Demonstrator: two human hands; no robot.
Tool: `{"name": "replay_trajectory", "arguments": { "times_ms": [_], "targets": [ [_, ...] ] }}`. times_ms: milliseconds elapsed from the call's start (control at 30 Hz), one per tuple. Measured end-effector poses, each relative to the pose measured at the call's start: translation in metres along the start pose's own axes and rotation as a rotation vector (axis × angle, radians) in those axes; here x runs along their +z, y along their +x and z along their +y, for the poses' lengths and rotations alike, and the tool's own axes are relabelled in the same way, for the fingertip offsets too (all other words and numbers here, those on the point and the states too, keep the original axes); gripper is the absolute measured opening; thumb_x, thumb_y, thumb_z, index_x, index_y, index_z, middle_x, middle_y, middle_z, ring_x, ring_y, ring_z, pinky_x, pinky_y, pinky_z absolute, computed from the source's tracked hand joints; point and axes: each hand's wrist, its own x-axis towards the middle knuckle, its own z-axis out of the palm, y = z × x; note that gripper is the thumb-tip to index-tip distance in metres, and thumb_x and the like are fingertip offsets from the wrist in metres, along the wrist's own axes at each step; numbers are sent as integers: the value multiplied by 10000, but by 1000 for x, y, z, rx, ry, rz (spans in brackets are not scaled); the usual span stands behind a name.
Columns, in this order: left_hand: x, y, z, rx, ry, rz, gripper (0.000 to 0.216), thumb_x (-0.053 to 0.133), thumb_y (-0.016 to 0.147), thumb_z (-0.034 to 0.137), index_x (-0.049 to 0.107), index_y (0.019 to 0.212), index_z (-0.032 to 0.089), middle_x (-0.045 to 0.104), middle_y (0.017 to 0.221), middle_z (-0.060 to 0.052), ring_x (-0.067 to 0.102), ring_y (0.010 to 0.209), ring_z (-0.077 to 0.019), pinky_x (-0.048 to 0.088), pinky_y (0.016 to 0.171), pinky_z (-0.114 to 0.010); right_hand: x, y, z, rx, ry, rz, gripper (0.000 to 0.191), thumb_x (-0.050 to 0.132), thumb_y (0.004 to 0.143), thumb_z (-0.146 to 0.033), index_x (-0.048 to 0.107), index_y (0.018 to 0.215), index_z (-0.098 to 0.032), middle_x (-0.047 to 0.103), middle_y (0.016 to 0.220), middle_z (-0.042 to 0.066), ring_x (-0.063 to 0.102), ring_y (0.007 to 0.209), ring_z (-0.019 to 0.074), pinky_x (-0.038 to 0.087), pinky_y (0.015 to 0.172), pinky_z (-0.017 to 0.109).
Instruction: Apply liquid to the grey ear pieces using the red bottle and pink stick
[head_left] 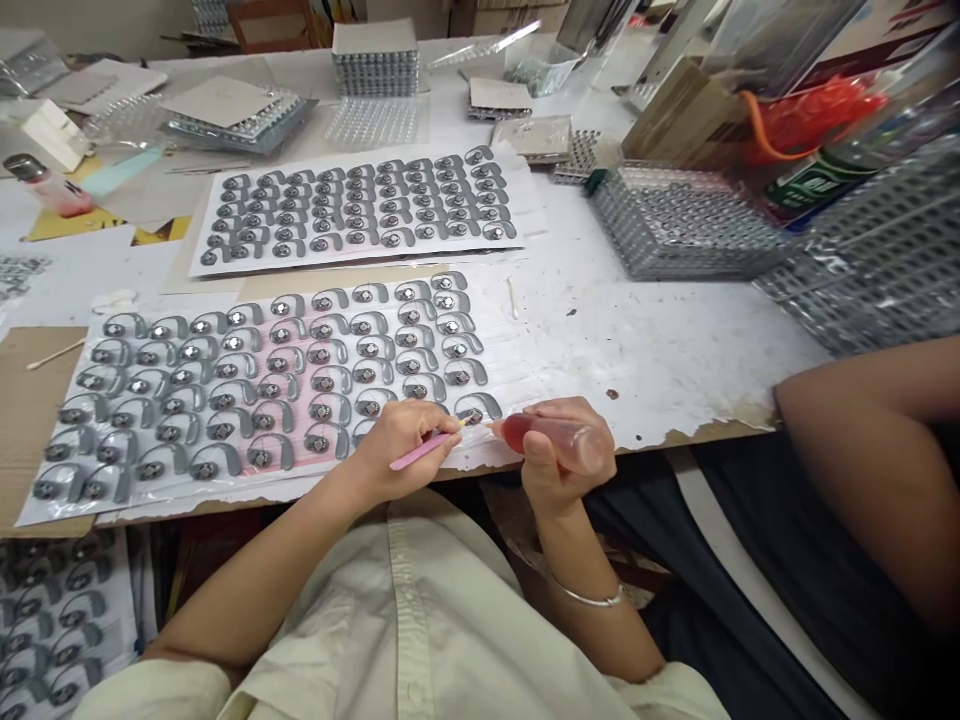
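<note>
My left hand [397, 440] is closed on a thin pink stick [421, 451] whose tip points right, toward the nozzle of a small bottle. My right hand [561, 455] is wrapped round that small bottle of reddish liquid [551, 437], held on its side at the table's front edge. Both hands meet over the near right corner of a white sheet [255, 385] covered with several rows of grey hook-shaped parts with shiny round centres. The nearest part [477, 408] lies just above the stick's tip.
A second sheet of the same grey parts [360, 205] lies farther back. Stacks of clear blister trays [679, 220] stand at the right and rear. Another person's forearm [870, 450] rests at the right edge. A cotton swab [54, 353] lies on cardboard at the left.
</note>
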Motion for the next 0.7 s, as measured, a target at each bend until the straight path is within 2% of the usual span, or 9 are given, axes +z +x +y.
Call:
{"name": "replay_trajectory", "arguments": {
  "times_ms": [500,700],
  "targets": [
    [-7,7,3,-154,-56,-78,133,594,772,112,713,778,170,706,732,-24,641,652,-142,472,609,-239,2,0,3,-31,30,-37,226,674,808,-336,597,951,-179,628,777,39,607,679,197,508,546,346],
    [-6,6,4,-123,-39,-62,122,606,776,104,704,764,175,701,707,-12,642,637,-136,479,597,-235,2,1,-1,-19,28,-14,232,681,807,-359,607,928,-175,626,761,37,608,670,193,511,550,349]
  ]
}}
